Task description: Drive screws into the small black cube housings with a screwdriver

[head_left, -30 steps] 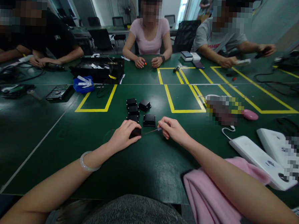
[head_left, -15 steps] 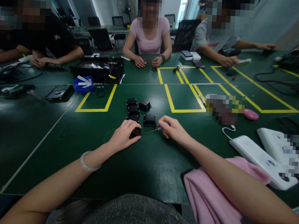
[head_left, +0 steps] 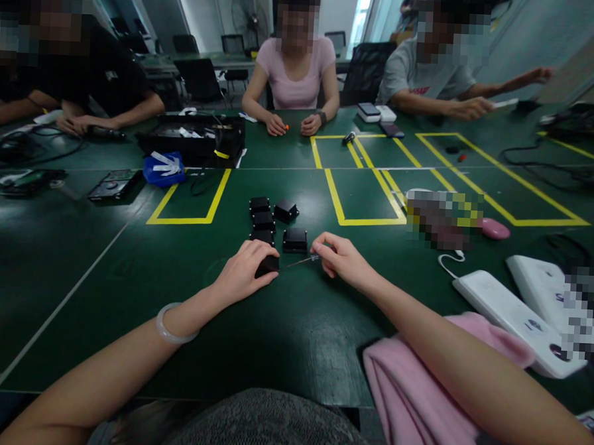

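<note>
My left hand (head_left: 245,269) is closed around a small black box (head_left: 267,267), pressing it against the green table. Between the bent fingers of my right hand (head_left: 342,261) is a thin screwdriver (head_left: 299,262) with a clear handle. Its shaft points left and its tip reaches the right side of the box; whether it sits in a screw is too small to tell. Just beyond lie several similar black boxes with bright corner spots: one box (head_left: 295,239) near the screwdriver, a tilted one (head_left: 286,211) behind it, and a column (head_left: 263,221) above my left hand.
A pink cloth (head_left: 418,388) lies under my right forearm, beside white power banks or similar white devices (head_left: 515,320). A pink oval object (head_left: 494,228) is farther right. Beyond are yellow tape outlines (head_left: 371,222), a blue bundle (head_left: 164,169) and an open black case (head_left: 192,137). Co-workers sit opposite.
My hands, the box and the screwdriver stay almost in place; the whole view shifts slightly. At the far right, a co-worker's hands move rightward, one lifting off the dark thing it touched.
</note>
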`<state>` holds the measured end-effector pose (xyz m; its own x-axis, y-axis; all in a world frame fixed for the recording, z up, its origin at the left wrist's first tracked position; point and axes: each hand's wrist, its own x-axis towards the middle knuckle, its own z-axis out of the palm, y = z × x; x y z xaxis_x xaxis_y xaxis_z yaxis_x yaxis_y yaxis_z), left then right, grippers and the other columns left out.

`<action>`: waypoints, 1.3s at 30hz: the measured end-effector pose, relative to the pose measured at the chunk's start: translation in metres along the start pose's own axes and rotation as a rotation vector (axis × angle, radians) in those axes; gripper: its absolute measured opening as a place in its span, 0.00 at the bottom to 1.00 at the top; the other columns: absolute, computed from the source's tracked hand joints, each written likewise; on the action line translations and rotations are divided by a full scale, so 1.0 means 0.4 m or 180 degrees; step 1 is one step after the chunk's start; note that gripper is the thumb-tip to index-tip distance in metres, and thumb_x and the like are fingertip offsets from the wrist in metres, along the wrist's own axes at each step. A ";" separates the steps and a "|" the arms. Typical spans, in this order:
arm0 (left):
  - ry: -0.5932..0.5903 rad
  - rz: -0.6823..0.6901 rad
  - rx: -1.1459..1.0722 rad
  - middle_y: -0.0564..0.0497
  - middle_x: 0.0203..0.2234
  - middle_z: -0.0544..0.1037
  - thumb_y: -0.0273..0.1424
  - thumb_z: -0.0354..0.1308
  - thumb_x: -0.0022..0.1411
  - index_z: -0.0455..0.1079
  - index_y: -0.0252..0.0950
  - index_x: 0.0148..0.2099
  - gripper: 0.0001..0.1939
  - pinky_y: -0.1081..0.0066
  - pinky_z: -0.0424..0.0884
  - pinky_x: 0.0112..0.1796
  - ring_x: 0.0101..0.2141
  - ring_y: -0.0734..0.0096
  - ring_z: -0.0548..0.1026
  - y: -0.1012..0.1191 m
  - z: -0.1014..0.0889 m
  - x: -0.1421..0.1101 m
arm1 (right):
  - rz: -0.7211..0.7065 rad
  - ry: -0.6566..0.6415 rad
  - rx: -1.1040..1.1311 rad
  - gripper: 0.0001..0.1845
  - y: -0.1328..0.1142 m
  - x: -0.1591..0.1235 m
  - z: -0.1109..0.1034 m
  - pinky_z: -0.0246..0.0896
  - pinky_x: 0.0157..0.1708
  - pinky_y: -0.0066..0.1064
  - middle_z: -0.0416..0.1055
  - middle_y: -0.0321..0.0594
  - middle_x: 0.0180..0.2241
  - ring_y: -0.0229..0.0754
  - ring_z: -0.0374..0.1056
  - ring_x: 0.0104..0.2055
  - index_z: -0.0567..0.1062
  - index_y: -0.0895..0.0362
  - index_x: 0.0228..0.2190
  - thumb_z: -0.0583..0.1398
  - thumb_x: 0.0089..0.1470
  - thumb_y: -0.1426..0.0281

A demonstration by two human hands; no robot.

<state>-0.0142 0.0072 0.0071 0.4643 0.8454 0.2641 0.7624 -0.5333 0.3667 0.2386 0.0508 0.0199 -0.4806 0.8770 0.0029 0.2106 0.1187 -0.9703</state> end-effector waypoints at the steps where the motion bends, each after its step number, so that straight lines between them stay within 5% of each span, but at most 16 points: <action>1: -0.0006 -0.0010 -0.0006 0.45 0.47 0.73 0.32 0.59 0.64 0.66 0.39 0.52 0.15 0.56 0.73 0.45 0.49 0.54 0.70 0.000 0.000 0.000 | -0.0033 0.0011 0.0030 0.11 0.000 0.000 0.000 0.47 0.17 0.23 0.56 0.23 0.12 0.32 0.55 0.13 0.65 0.55 0.33 0.56 0.60 0.60; 39: 0.0001 0.0023 0.0014 0.45 0.47 0.73 0.30 0.61 0.63 0.66 0.38 0.52 0.15 0.58 0.72 0.46 0.49 0.55 0.70 0.000 -0.002 0.000 | -0.0019 0.0027 0.0044 0.09 -0.010 0.000 -0.001 0.48 0.17 0.23 0.57 0.23 0.12 0.32 0.55 0.14 0.65 0.55 0.34 0.57 0.58 0.62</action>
<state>-0.0146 0.0072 0.0077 0.4698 0.8414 0.2671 0.7609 -0.5393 0.3607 0.2379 0.0506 0.0239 -0.4744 0.8802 0.0108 0.1961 0.1176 -0.9735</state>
